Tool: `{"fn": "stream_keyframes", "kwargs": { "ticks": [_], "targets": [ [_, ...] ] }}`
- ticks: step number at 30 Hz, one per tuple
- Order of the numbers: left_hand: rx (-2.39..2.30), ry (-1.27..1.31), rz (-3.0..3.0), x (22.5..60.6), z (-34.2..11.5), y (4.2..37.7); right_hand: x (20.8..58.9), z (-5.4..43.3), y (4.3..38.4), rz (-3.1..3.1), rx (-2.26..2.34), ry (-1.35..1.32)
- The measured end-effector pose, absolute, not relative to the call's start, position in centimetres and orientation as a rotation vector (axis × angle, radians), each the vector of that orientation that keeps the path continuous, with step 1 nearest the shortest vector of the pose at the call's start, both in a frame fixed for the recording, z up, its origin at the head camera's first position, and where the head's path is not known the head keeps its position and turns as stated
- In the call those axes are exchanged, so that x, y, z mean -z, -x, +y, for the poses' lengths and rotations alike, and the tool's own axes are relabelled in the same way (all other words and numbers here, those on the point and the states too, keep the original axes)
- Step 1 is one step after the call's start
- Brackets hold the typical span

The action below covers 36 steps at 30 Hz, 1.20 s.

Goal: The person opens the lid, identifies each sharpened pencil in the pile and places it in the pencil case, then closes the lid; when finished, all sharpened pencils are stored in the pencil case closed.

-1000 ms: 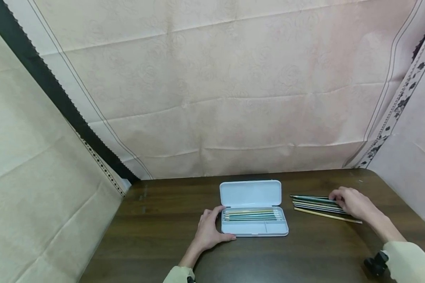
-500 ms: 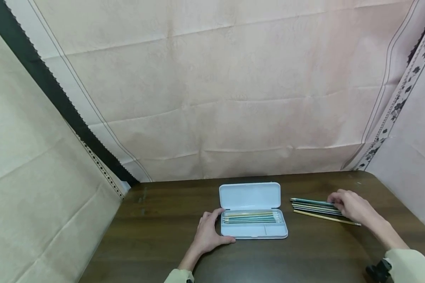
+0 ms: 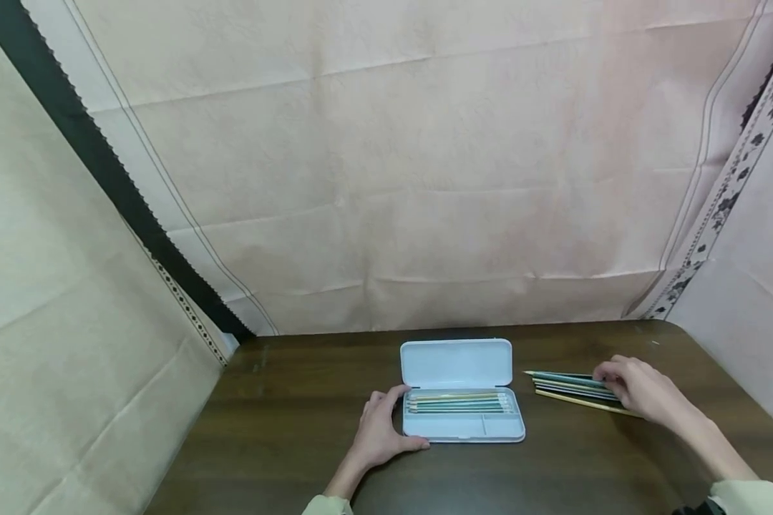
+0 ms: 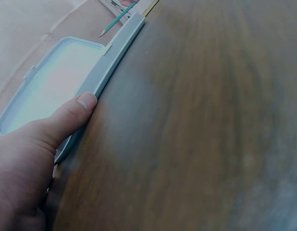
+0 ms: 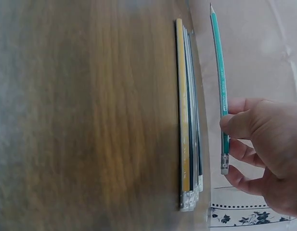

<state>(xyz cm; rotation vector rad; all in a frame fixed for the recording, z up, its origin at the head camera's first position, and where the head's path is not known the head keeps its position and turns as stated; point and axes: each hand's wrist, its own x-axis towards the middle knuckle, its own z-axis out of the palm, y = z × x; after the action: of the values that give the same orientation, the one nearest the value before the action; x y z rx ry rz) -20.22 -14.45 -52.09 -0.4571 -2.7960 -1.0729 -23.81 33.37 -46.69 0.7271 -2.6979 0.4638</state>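
A light blue pencil case (image 3: 447, 428) lies with its lid (image 3: 456, 363) raised, and several pencils (image 3: 454, 403) lie side by side in its long compartment. My left hand (image 3: 378, 429) grips its left end, thumb (image 4: 73, 113) along the front edge and fingers at the back corner. To the right, my right hand (image 3: 639, 388) pinches a green pencil (image 5: 219, 72) near its eraser end. In the right wrist view this pencil is held above the table, apart from a row of pencils. A yellow pencil (image 5: 183, 106) is outermost in that row.
Dark brown wooden table (image 3: 283, 429) under everything. Pale creased cloth (image 3: 425, 179) hangs behind its far edge and along both sides. A strip with black floral print (image 3: 724, 204) runs down the right corner.
My right hand has taken the green pencil up off the row; its tip now sticks out slightly left of the others. My left hand keeps its grip on the case.
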Motion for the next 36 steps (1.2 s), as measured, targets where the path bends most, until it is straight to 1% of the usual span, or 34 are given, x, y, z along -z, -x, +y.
{"fn": "stream_keyframes", "kwargs": {
  "ticks": [4, 13, 31, 36],
  "targets": [
    [1.066, 0.462, -2.793, 52.4, -14.4, 20.1, 46.5, 33.1, 23.1, -2.665, -0.469, -0.741],
    [1.055, 0.454, -2.794, 52.2, -14.4, 20.3, 46.0, 32.2, 22.7, -2.601, -0.46, -0.769],
    [1.052, 0.438, -2.81, 52.0, -14.4, 20.3, 45.6, 29.2, 22.9, -2.534, -0.496, -0.898],
    [1.047, 0.441, -2.808, 52.0, -14.4, 20.3, 45.6, 28.4, 23.1, -2.486, -0.528, -0.971]
  ]
}}
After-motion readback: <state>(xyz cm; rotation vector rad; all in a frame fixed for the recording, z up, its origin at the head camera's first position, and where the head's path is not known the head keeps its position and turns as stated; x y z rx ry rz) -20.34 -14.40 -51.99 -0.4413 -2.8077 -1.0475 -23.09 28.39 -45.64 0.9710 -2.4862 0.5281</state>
